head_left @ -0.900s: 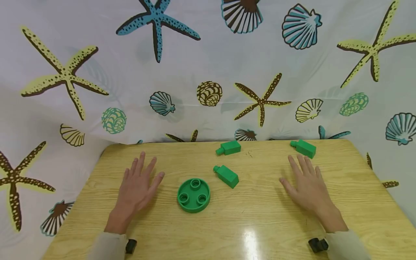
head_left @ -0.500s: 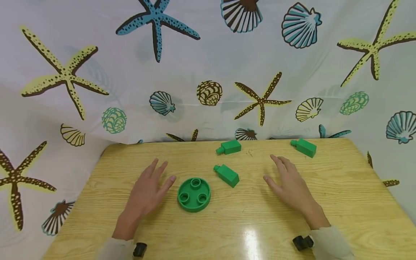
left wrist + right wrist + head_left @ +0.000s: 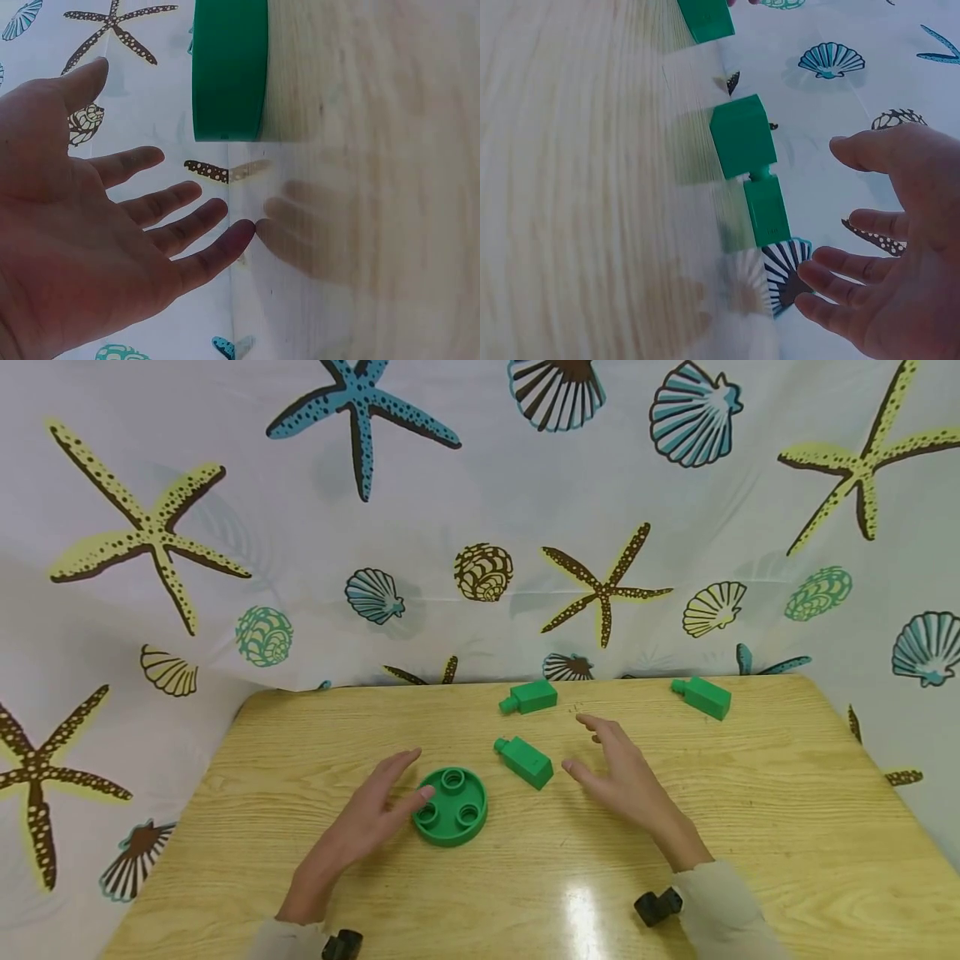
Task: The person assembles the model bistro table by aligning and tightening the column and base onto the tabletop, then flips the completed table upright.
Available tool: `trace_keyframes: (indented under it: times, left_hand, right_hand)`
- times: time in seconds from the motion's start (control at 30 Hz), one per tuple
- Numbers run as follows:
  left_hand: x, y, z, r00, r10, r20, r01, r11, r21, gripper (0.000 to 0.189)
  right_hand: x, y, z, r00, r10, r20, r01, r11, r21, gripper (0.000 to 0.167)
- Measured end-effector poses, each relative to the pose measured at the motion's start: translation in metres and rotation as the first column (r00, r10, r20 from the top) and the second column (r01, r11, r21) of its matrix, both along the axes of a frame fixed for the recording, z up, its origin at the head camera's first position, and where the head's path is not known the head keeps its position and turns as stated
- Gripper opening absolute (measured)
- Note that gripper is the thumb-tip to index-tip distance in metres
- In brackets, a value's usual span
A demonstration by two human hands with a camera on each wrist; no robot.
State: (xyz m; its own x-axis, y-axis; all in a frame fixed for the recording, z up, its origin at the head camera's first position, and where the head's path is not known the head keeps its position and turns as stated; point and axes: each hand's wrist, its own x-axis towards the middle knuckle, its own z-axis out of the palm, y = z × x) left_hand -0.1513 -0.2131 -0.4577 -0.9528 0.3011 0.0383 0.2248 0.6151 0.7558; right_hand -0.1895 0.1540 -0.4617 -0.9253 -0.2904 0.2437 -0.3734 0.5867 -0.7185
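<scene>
A round green base [image 3: 447,827] with three threaded sockets lies on the wooden table. My left hand [image 3: 371,814] hovers at its left side, thumb overlapping the rim in the head view, fingers spread and holding nothing. In the left wrist view the base [image 3: 229,75] stands beyond the fingers. My right hand [image 3: 626,777], also holding nothing, hangs to the right of a green block with a threaded neck [image 3: 525,763]. In the right wrist view that block [image 3: 744,136] is in front of the thumb, with another block [image 3: 766,211] behind it.
A second green necked block [image 3: 531,697] lies near the table's back edge, and a third [image 3: 702,697] at the back right. Behind the wooden table [image 3: 787,827] hangs a white curtain [image 3: 435,518] printed with shells and starfish.
Both hands have moved inward: the left one rightward to the round base, the right one leftward toward the middle block. The green pieces have stayed in place on the table.
</scene>
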Motion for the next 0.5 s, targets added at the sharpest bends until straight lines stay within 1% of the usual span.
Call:
trace_keyframes:
  times: [0.07, 0.2, 0.3, 0.5]
  left_hand:
    - [0.0, 0.002, -0.001, 1.0, -0.005, 0.012, 0.005, 1.0, 0.008, 0.072]
    - [0.001, 0.005, -0.002, 1.0, -0.014, 0.023, 0.014, 1.0, -0.002, 0.079]
    - [0.002, 0.007, -0.004, 0.999, -0.023, 0.033, 0.023, 1.0, -0.001, 0.084]
    - [0.002, 0.013, -0.007, 0.997, -0.038, 0.071, 0.038, 0.999, 0.013, 0.099]
  right_hand:
    - [-0.002, -0.006, -0.002, 1.0, 0.012, 0.005, -0.012, 1.0, -0.017, 0.067]
    - [-0.004, -0.019, -0.005, 0.999, 0.03, 0.02, -0.029, 0.998, -0.052, 0.066]
    - [-0.006, -0.028, -0.008, 0.998, 0.045, 0.043, -0.042, 0.996, -0.076, 0.065]
    - [-0.009, -0.044, -0.014, 0.994, 0.036, 0.107, -0.028, 0.997, -0.076, 0.066]
